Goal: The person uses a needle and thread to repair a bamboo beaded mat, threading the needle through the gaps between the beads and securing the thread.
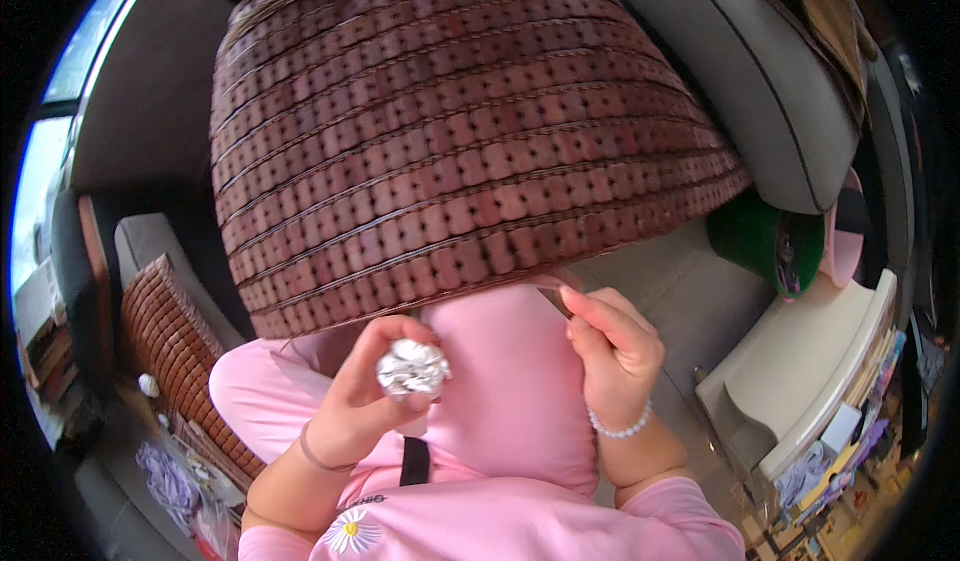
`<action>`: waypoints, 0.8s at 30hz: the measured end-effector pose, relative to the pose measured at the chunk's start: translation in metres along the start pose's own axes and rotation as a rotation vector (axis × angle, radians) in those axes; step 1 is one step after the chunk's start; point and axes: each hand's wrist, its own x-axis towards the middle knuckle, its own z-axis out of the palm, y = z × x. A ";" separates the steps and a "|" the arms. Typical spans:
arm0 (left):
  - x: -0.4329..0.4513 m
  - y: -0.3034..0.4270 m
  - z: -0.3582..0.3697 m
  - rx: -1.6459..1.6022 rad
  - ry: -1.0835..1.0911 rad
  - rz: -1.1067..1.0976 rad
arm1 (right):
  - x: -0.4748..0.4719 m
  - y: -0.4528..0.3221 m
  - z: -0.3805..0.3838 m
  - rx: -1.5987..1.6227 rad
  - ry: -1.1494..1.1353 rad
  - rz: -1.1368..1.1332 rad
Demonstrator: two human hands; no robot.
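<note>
My left hand (358, 403) curls its fingers and thumb around a foil-topped object (412, 369), with crumpled silver foil facing up. The hand hides the rest of that object. To the right, my right hand (621, 354) pinches a thin, pale pinkish strip (551, 282) between thumb and fingertips; what it is made of is too blurred to tell. Both hands are apart, over the pink clothing on my lap (502, 381). Just beyond them is the near edge of a brown woven mat of small linked tiles (465, 148).
A grey sofa (720, 58) stands at upper right. Below it are a green bin (761, 242) and a pale plastic stool (795, 351), with assorted items beside it. At left, a brown tiled seat mat (187, 358) lies near purple cloth and plastic bags (169, 478).
</note>
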 end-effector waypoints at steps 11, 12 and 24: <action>-0.019 0.005 -0.011 -0.052 -0.050 -0.043 | 0.016 0.001 0.005 -0.575 0.189 -0.207; -0.020 0.003 -0.013 -0.048 -0.050 -0.050 | 0.015 -0.001 0.007 -0.617 0.160 -0.197; -0.021 -0.005 -0.018 -0.023 -0.132 0.005 | 0.001 -0.004 -0.020 -0.152 0.096 0.292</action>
